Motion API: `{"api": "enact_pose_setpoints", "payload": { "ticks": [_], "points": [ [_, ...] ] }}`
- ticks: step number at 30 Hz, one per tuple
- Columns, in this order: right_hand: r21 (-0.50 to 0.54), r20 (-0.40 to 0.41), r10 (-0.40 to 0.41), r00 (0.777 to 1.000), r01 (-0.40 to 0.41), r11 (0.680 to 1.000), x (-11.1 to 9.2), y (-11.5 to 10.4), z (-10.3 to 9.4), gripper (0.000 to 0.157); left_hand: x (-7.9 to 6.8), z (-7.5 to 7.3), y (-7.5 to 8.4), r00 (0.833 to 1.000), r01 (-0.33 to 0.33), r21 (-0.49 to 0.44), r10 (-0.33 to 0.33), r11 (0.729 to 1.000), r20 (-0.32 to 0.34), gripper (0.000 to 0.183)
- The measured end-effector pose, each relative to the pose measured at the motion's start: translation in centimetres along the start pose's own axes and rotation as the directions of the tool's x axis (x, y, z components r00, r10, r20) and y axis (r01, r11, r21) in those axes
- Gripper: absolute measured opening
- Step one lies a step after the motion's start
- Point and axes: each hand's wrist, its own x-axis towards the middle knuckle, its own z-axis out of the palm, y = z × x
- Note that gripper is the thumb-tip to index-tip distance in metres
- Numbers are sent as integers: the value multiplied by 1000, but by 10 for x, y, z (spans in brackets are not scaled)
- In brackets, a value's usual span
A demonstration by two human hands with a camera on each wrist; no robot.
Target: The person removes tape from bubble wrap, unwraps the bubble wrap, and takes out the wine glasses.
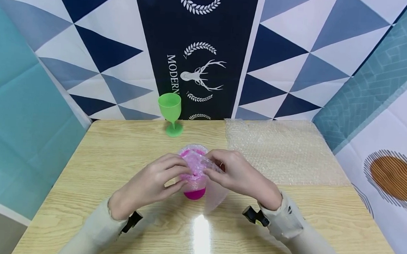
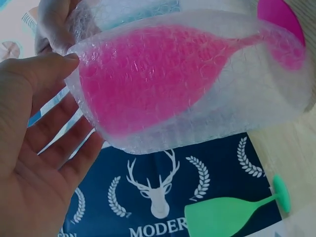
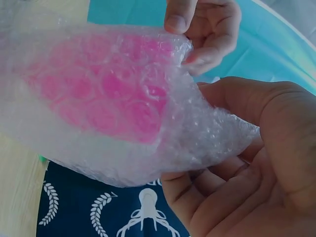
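A pink plastic goblet stands upright on the table, wrapped in bubble wrap, its foot sticking out below the wrap. At the mouth end, my left hand holds the wrapped goblet, thumb on the rim edge and fingers on the other side in the left wrist view. My right hand pinches the loose end of the wrap between thumb and fingers, just beyond the goblet's rim. A flap of wrap hangs down beside the goblet on the right.
An unwrapped green goblet stands upright at the table's back edge. Flat on the back right of the wooden table lies a large sheet of bubble wrap. Patterned cloth hangs directly behind.
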Motion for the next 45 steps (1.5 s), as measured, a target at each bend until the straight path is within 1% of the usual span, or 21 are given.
{"api": "enact_pose_setpoints", "payload": {
  "ticks": [5, 11, 21, 28, 34, 45],
  "points": [
    [-5, 0, 8, 1000, -8, 1000, 2, -2, 4, 11, 5, 5, 5, 999, -39, 70, 41, 997, -35, 31],
    [-29, 2, 26, 1000, -26, 999, 3, -3, 5, 11, 8, 7, 8, 999, -19, 84, 22, 996, -25, 22],
    [-5, 25, 18, 1000, -17, 1000, 0, 1, 4, 8, 3, 4, 4, 1000, 12, 37, -13, 999, 8, 17],
    [0, 6, 6, 1000, -6, 1000, -2, 7, 2, 6, -1, 4, 1, 1000, 15, 8, -15, 1000, 4, 15],
    [20, -2, 39, 999, -39, 999, -3, 9, -2, 5, -2, 4, -2, 1000, 25, 0, -25, 1000, 5, 14],
    [36, -28, 114, 993, -112, 993, -9, 16, -11, 7, -11, 0, -9, 997, 72, -25, -72, 997, 11, 12]
  ]
}}
